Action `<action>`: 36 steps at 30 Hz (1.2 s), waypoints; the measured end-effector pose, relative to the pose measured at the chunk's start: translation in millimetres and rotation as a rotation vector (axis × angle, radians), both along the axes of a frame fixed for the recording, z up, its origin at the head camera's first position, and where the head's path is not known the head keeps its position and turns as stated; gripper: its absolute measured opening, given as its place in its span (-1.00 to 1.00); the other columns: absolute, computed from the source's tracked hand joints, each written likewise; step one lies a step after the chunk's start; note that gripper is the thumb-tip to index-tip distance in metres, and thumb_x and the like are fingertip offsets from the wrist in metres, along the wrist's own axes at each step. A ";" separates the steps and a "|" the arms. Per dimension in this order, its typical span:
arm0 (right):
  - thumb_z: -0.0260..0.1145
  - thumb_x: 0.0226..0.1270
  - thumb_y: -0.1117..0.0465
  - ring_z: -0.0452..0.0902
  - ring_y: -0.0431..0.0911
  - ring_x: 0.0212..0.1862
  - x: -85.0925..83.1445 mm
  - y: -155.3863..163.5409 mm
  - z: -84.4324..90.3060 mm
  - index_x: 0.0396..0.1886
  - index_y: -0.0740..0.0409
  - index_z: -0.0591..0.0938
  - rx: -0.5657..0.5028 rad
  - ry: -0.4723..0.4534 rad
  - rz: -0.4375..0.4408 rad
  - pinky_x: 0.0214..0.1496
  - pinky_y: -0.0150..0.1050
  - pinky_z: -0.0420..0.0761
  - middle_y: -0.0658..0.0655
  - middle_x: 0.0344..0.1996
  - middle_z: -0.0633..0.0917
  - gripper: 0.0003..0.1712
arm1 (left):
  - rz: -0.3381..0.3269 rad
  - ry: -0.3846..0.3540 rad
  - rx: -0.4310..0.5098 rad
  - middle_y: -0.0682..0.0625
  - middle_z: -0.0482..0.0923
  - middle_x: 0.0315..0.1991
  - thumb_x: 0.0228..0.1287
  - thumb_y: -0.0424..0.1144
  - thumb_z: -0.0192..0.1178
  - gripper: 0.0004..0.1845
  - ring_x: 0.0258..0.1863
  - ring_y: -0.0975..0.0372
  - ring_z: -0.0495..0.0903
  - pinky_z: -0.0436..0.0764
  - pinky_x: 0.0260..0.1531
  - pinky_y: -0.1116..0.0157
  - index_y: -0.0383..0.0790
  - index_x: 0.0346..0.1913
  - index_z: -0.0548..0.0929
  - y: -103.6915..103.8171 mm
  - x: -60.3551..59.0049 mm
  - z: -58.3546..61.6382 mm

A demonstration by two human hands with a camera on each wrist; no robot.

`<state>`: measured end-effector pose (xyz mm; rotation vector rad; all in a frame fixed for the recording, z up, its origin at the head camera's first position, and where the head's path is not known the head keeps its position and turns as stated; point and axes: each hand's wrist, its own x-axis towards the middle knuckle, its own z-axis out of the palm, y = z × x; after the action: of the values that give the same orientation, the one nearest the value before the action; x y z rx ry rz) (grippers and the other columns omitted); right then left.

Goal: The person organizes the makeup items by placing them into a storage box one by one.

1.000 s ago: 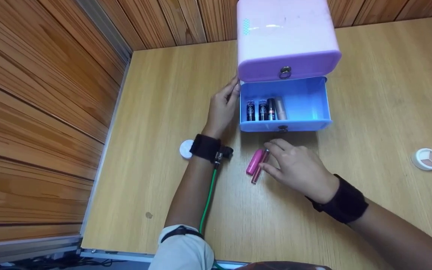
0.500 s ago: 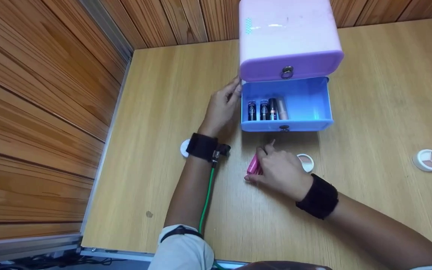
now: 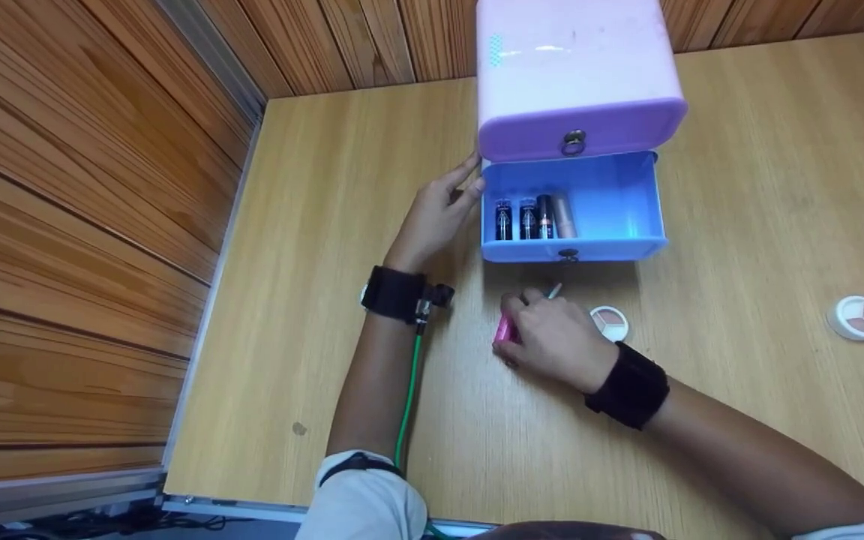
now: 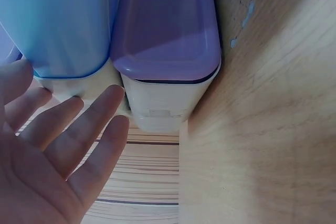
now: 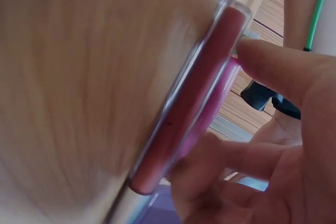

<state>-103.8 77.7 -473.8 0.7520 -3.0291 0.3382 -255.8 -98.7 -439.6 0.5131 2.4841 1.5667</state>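
My right hand (image 3: pixel 559 341) is low over the table below the drawer, pinching a pink tube (image 3: pixel 505 330) between thumb and fingertips. A clear lip gloss tube (image 5: pixel 189 103) with dark red filling lies along it in the same grip, as the right wrist view shows. Past the knuckles sticks out a thin pale tip (image 3: pixel 555 290). My left hand (image 3: pixel 436 214) rests with extended fingers at the left side of the pink drawer box (image 3: pixel 574 75). Its blue drawer (image 3: pixel 619 199) is pulled out, with several lipstick-like tubes (image 3: pixel 544 217) standing at its left.
A round white pan with a three-part powder (image 3: pixel 610 324) lies just right of my right hand. Another three-part compact (image 3: pixel 859 318) sits at the far right. Wood-plank walls (image 3: pixel 87 187) bound the table at left and back. A green cable (image 3: pixel 406 405) runs along the left forearm.
My right hand has moved left and down onto the pink tube and lip gloss and closed on them, uncovering the round pan. The left hand stays by the box; its wrist shifts slightly left.
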 end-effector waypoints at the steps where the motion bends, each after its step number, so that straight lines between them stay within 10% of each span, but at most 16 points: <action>1: 0.44 0.11 -0.19 0.45 -0.02 -0.53 -0.7 0.1 -0.2 -0.06 0.24 0.62 -0.016 -0.017 0.004 -0.62 -0.11 0.51 0.19 -0.36 0.59 -0.37 | 0.003 -0.006 0.000 0.29 0.22 0.39 0.43 0.15 -0.01 -0.44 0.27 0.33 0.37 0.44 0.16 0.43 0.24 0.44 0.24 0.3 0.0 -0.2; 23: 0.35 0.29 0.11 0.47 -0.13 -0.59 -12.0 -2.4 -7.1 -0.47 0.05 0.54 -0.190 -0.041 0.050 -0.59 -0.14 0.47 -0.10 -0.68 0.48 -0.79 | 0.030 -0.028 -0.010 0.30 0.22 0.39 0.43 0.15 -0.01 -0.45 0.23 0.32 0.42 0.51 0.07 0.39 0.27 0.43 0.26 1.7 0.5 -0.6; 36: 0.35 0.25 0.17 0.37 -0.16 -0.58 -9.2 8.7 10.4 -0.17 0.14 0.62 -0.219 -0.096 0.054 -0.62 -0.28 0.36 -0.08 -0.61 0.46 -0.80 | 0.009 -0.001 0.045 0.25 0.25 0.39 0.43 0.13 0.01 -0.42 0.14 0.31 0.51 0.51 0.07 0.42 0.13 0.44 0.28 1.5 1.3 -2.4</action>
<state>-113.1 86.4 -463.4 0.8241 -2.9929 0.7125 -254.5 -97.2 -442.1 0.5081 2.4589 1.6298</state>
